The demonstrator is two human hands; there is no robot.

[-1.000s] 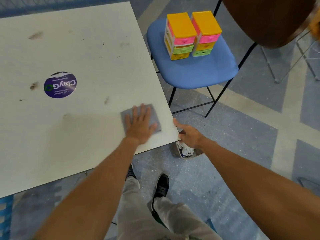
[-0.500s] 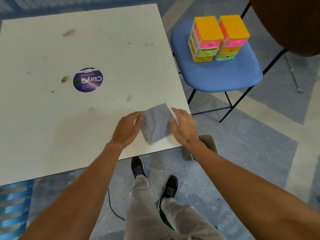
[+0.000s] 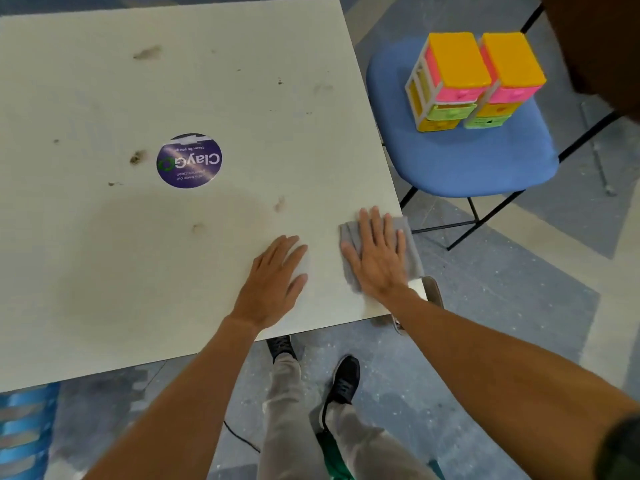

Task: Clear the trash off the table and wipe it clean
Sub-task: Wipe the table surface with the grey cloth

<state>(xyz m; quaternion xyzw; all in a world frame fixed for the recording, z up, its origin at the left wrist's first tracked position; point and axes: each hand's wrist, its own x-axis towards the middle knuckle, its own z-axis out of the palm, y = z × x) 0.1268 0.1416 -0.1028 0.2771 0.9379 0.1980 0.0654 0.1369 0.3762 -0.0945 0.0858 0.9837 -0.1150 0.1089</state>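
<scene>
Bench [image 3: 104, 271]: pale square top, seen from above; its near right corner lies by the hands.
Cloth [image 3: 412, 247]: grey, folded, flat on the bench at the near right corner, against the right edge.
Right hand [image 3: 375, 252]: palm down on the cloth, fingers straight and spread, pressing it to the bench; nothing is gripped.
Left hand [image 3: 273, 275]: flat on the bare bench just left of the cloth, fingers straight and close together, not touching the cloth.
Smudges [image 3: 138, 156]: brown marks scattered over the bench; 2 lie near the left hand's fingertips, others further back and to the left.
Sticker [image 3: 189, 160]: round, purple, white lettering, stuck mid-bench.
Bin [image 3: 435, 289]: on the floor under the bench's near right corner; only a piece of rim shows, contents hidden.
Chair [image 3: 485, 161]: blue seat, black legs, right of the bench.
Drawer units [image 3: 450, 77]: 2, side by side on the chair, orange tops, pink, green and yellow drawers.
Shoes [image 3: 344, 379]: 2, black, on the grey floor below the bench edge.
</scene>
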